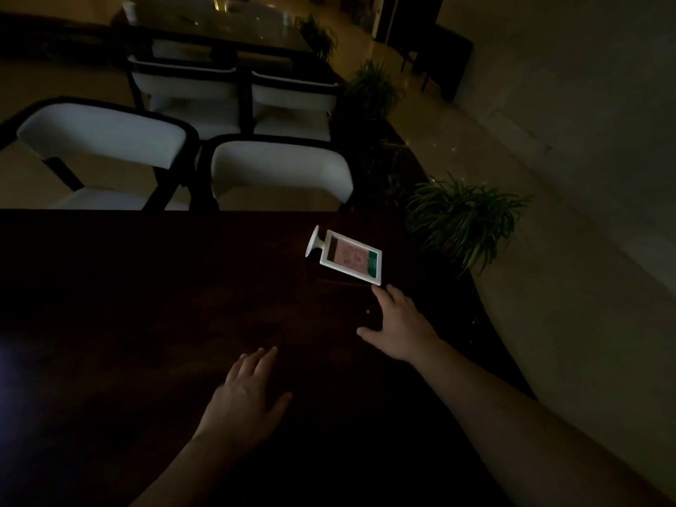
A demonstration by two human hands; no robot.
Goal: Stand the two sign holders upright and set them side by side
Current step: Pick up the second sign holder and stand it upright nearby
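A white sign holder (pixel 349 257) lies flat on the dark table (pixel 146 287), its round base pointing left toward the far edge and a pink and green card in its frame. My right hand (pixel 397 323) is stretched out just below its near corner, fingers spread, fingertips almost touching the frame; I cannot tell whether they make contact. My left hand (pixel 245 397) rests flat on the table nearer to me, fingers apart, holding nothing. In the dim light I see only this one sign holder.
Two white-cushioned chairs (pixel 281 170) stand at the far side of the table, with more chairs and another table (pixel 219 27) behind. Potted green plants (pixel 464 217) line the table's right edge. The room is very dark.
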